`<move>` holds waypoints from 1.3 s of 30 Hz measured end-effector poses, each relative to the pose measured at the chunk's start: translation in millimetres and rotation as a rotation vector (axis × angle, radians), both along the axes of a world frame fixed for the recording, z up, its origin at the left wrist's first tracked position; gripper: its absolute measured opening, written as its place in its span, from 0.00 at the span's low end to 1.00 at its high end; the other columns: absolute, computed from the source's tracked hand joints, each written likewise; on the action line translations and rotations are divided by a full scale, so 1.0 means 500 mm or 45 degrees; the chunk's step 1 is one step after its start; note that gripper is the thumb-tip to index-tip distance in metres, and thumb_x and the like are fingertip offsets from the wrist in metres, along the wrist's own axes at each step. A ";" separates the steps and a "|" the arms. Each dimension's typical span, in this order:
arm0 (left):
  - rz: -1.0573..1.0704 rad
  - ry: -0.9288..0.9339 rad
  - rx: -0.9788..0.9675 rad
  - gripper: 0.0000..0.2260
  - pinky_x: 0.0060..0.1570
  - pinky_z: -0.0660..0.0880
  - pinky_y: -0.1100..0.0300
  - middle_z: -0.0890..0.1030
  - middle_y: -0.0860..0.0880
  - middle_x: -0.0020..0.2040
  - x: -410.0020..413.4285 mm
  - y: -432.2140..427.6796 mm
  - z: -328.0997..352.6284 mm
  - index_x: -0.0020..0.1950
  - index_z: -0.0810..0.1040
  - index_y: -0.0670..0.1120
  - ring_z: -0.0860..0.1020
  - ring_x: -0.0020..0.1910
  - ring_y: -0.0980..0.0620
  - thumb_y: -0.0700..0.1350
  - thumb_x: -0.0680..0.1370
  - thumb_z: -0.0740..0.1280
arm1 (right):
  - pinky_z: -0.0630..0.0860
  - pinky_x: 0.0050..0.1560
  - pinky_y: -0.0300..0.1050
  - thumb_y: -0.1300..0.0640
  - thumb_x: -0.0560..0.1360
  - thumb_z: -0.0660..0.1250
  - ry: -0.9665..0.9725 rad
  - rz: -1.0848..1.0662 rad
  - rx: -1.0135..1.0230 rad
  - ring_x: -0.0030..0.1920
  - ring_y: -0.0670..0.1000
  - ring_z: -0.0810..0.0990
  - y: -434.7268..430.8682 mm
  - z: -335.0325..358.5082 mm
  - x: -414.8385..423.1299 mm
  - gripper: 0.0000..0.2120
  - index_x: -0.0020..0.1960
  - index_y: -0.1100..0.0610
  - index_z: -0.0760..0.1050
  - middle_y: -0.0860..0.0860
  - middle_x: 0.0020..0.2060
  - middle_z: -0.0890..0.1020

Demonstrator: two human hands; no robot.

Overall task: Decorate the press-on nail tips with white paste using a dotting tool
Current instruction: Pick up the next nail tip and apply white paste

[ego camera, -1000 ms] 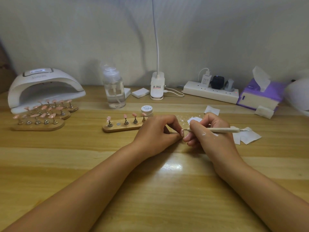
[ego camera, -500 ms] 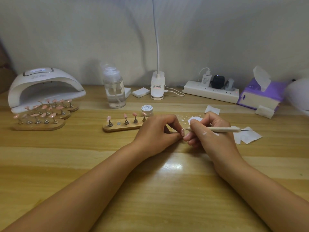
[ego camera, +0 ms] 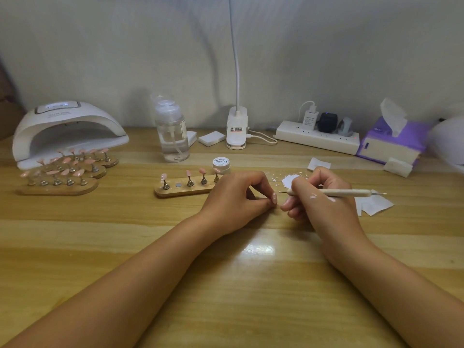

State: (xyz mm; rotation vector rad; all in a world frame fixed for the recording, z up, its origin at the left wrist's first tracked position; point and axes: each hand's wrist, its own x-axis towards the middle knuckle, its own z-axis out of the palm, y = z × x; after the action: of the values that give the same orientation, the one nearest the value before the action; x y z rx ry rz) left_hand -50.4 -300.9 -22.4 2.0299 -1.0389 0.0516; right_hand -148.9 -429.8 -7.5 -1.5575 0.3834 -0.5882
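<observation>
Left hand rested on the table, fingers curled, thumb and index finger pinching one pink nail tip at the fingertips, on the side facing the right hand.

Right hand gripped the dotting tool like a pen. The shaft lay almost level across the back of this hand, its far end sticking out past the knuckles, away from the left hand. The working point sat just beside the held nail tip, slightly above it (contact could not be told). White smears showed on the back of the right hand.

A patch of white paste lay on the table just beyond the right-hand fingers, between the two hands.

Beyond the left hand: a wooden holder with four pink tips on stands, its near end hidden behind the knuckles, and a small white jar just behind it.

Paper scraps lay outboard of the right hand, under the tool's far end.
</observation>
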 end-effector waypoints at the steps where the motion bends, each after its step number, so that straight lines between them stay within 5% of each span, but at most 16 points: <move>1: 0.000 0.004 -0.002 0.14 0.31 0.64 0.71 0.80 0.68 0.36 0.000 0.000 0.000 0.36 0.76 0.61 0.76 0.29 0.62 0.44 0.73 0.75 | 0.73 0.25 0.35 0.62 0.74 0.66 0.010 -0.007 -0.005 0.23 0.46 0.76 -0.001 -0.001 0.000 0.08 0.37 0.59 0.69 0.56 0.25 0.82; 9: -0.007 0.040 -0.021 0.12 0.34 0.67 0.69 0.84 0.60 0.43 -0.001 -0.001 0.001 0.37 0.77 0.59 0.78 0.31 0.60 0.42 0.73 0.75 | 0.70 0.24 0.34 0.63 0.71 0.66 0.099 -0.012 -0.139 0.21 0.45 0.73 -0.001 -0.007 0.003 0.11 0.34 0.58 0.66 0.56 0.22 0.80; 24: 0.003 0.018 -0.009 0.13 0.32 0.64 0.71 0.83 0.60 0.41 -0.001 0.000 0.001 0.36 0.76 0.59 0.76 0.29 0.62 0.43 0.73 0.75 | 0.77 0.35 0.48 0.60 0.71 0.67 0.133 0.029 -0.212 0.24 0.47 0.78 0.001 -0.006 0.001 0.09 0.36 0.58 0.69 0.57 0.26 0.82; 39: 0.000 0.035 -0.019 0.13 0.32 0.64 0.70 0.84 0.60 0.41 -0.001 0.001 0.002 0.36 0.77 0.58 0.75 0.28 0.62 0.42 0.72 0.74 | 0.75 0.34 0.51 0.60 0.71 0.67 0.145 0.032 -0.206 0.24 0.48 0.77 0.002 -0.005 0.000 0.08 0.36 0.58 0.69 0.57 0.26 0.82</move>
State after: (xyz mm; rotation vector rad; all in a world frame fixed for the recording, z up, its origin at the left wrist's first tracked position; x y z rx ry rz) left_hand -50.7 -300.6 -21.6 2.0119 -1.0188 0.0310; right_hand -149.0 -428.8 -10.0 -1.7538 0.4095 -0.5230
